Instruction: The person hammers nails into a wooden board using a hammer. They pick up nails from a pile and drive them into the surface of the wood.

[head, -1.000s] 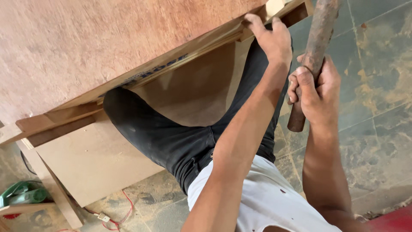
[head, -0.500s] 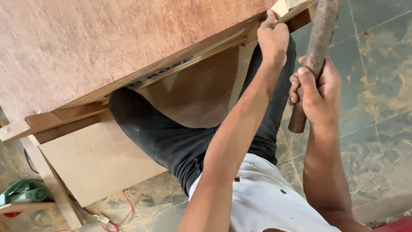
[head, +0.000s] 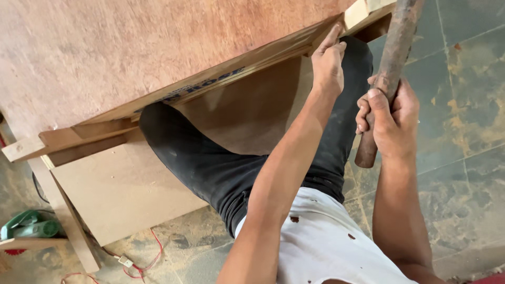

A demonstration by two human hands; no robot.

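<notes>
Left hand (head: 327, 62): raised to the front edge of the plywood sheet (head: 131, 47); grip pressed together, fingertips pinching at the edge just beside a pale wooden block (head: 356, 12); what sits between the fingertips is too small to tell.
Right hand (head: 388, 117): grip wrapped tight around the wooden handle (head: 392, 55), thumb laid along it.
Wooden handle: dark, worn, round; upright, slightly tilted, its top running out of view at the upper edge, its lower end sticking out below the fist.
Plywood sheet: reddish, fills the upper left, lying on wooden battens (head: 79, 138).
Board (head: 121, 192): pale brown panel below the battens, beside the person's knee in black trousers (head: 210, 168).
Floor (head: 463, 105): grey-green tiles.
Power tool (head: 29, 227): green, at lower left, near a red wire (head: 150, 257).
</notes>
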